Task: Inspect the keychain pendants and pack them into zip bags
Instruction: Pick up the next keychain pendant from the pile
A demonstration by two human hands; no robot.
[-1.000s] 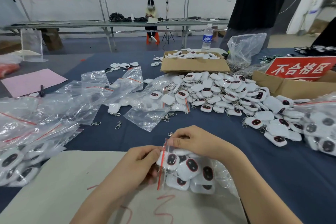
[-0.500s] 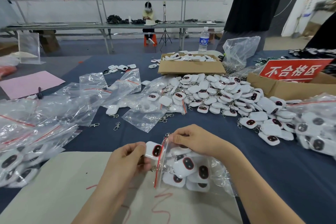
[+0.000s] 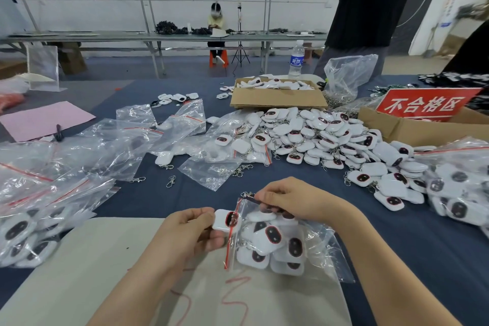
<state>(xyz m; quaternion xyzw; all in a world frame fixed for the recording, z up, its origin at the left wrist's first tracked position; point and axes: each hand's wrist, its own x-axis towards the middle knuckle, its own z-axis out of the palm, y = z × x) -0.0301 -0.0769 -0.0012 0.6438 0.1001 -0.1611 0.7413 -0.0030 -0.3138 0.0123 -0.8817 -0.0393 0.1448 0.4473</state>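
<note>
On my left hand [image 3: 186, 235] the fingers [image 3: 205, 216] and thumb pinch one white rounded-square plastic keychain pendant [image 3: 224, 220] with a dark, red-rimmed oval face. On the right hand [image 3: 291, 200] the curled fingers [image 3: 266, 197] pinch the upper mouth corner of a clear plastic zip bag [image 3: 325, 259]. A small metal clasp [image 3: 246, 194] pokes out just beside them. Key relation: the bag's mouth faces left, and its red seal strip [image 3: 229, 243] runs away from me. The opening lies immediately right of the held pendant, whose dark face overlaps the strip. I judge it partly entered, long axis pointing into the mouth. The left hand is nearer and would push, while the right only holds the mouth. The bag holds a heap of like pendants; I cannot tell the count. It rests on a beige mat [image 3: 92, 272] on the blue-covered counter [image 3: 397, 259]. Beyond are a loose pendant pile [image 3: 317, 135], a shallow cardboard box [image 3: 277, 100] of more pendants and empty zip bags [image 3: 127, 145]. Filled bags [image 3: 23, 235] sit at both sides. A second cardboard box [image 3: 412, 130] carries a red sign [image 3: 426, 104]; its contents are hidden.
</note>
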